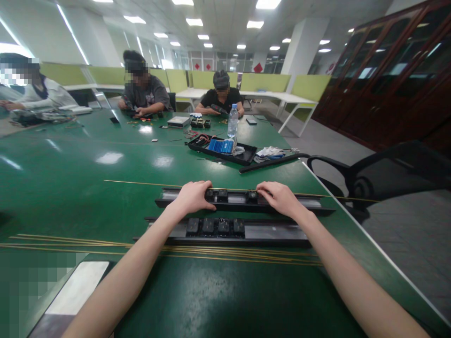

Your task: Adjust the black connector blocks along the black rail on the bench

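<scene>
Where the far rail [239, 205] lies: across the green table [70, 197], beyond the near rail [275, 232], with dark blocks [222, 195] in it between the hands.
Left hand [193, 197]: clasping the far rail, thumb on its near side, fingers over its far edge.
Right hand [278, 197]: thumb and fingertips pinched on the gold rod [141, 182], just beside the rightmost block.
Gold rod: runs along the far rail and past both its ends.
Near rail: four dark blocks [207, 226] side by side.
Loose rods [211, 258]: along the near rail's near side, partly under the left forearm.
Black tray [246, 155]: beyond the far rail, holding a blue part [220, 146].
Bottle [233, 123]: upright.
People [148, 94]: three, across the table.
</scene>
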`<state>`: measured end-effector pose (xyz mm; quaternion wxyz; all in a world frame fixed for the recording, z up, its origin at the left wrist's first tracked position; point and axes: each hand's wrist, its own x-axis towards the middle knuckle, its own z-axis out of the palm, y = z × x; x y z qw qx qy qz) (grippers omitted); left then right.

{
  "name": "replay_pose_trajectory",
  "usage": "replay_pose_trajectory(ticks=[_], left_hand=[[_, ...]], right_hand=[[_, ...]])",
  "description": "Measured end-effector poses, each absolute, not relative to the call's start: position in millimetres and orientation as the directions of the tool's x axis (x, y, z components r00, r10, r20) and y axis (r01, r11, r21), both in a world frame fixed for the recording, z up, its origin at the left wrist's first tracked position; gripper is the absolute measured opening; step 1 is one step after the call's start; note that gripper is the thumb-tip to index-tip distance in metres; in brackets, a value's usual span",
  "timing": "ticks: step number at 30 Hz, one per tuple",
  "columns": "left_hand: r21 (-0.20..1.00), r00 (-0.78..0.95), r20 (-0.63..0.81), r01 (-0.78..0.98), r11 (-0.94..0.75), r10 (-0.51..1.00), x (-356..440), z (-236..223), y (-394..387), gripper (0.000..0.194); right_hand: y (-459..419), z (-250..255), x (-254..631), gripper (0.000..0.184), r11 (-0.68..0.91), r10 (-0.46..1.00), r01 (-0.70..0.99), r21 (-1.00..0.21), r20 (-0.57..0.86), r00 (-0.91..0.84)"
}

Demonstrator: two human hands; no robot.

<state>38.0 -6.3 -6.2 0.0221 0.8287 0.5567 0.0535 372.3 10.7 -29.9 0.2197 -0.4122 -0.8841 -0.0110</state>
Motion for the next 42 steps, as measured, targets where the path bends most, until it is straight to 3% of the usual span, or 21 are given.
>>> replay_pose_trajectory(ticks=[26,42], left_hand=[[0.081,0.382,0.083,0.918,-0.389,0.92,36,-11,-5,0.07],[0.112,0.391,0.112,0.908,-0.403,0.913,35,-14,-4,0.068]], right_hand=[[6,-19,377,0.015,0.598,0.793,0.764,-0.241,0.316,-0.521],[13,-7,399,0.024,0.603,0.784,0.776,-0.183,0.317,-0.534]])
